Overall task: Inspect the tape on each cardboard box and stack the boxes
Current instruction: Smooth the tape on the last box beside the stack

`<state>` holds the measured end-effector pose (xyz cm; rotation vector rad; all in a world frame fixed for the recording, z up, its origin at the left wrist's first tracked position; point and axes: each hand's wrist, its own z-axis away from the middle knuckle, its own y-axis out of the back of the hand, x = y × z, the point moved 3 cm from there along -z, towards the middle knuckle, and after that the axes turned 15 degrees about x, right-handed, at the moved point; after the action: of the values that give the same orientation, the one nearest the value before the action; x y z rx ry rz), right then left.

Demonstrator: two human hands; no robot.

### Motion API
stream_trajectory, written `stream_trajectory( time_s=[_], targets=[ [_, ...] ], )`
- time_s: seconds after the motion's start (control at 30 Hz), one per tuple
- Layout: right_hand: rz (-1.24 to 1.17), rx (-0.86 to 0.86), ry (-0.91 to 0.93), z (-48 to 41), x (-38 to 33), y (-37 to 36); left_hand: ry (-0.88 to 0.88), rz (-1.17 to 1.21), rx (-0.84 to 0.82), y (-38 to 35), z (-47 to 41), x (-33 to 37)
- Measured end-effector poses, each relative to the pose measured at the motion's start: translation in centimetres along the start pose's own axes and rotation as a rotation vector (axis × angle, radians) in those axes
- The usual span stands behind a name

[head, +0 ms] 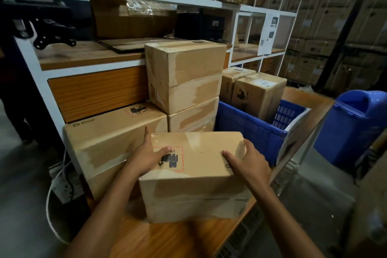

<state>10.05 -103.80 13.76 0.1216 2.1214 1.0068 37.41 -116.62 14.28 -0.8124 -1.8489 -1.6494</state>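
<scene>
Cardboard box (194, 176) sits at the near end of our wooden counter (167, 236). We rest our left hand (148, 157) and right hand (249, 161) on its top, fingers (165, 150) wide and flat, gripping nothing. Stacked boxes (184, 77) stand beyond, with a blue crate (247, 130) on the right.

Beyond your left hand (146, 159) stands a white-framed workbench (94, 90) with wooden shelves. A wooden tabletop (167, 239) lies beneath your wrists. Off past your right hand (249, 165) sits a blue plastic bin (356, 132). Grey floor (21, 205) spreads out to the left. The light is dim.
</scene>
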Motion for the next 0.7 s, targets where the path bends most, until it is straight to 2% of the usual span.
stream_trajectory(
  time_s=[0.13,0.27,0.43,0.63,0.7],
  targets=[
    [-0.132,0.100,0.004,0.9,0.7,0.7,-0.054,0.065,0.124,0.1,1.6,0.0],
    [-0.324,0.276,0.011,1.8,1.6,1.0,-0.131,0.149,0.359,0.1,3.1,0.9],
    [-0.339,0.180,-0.233,3.7,4.5,-1.0,-0.065,0.191,0.538,-1.9,6.4,-1.0],
    [-0.307,0.027,-0.433,7.1,6.4,-4.0,0.087,0.188,0.519,-3.9,8.5,-6.3],
    [-0.325,0.008,-0.473,8.0,6.9,-4.8,0.091,0.193,0.485,-4.1,9.1,-7.3]
  ],
)
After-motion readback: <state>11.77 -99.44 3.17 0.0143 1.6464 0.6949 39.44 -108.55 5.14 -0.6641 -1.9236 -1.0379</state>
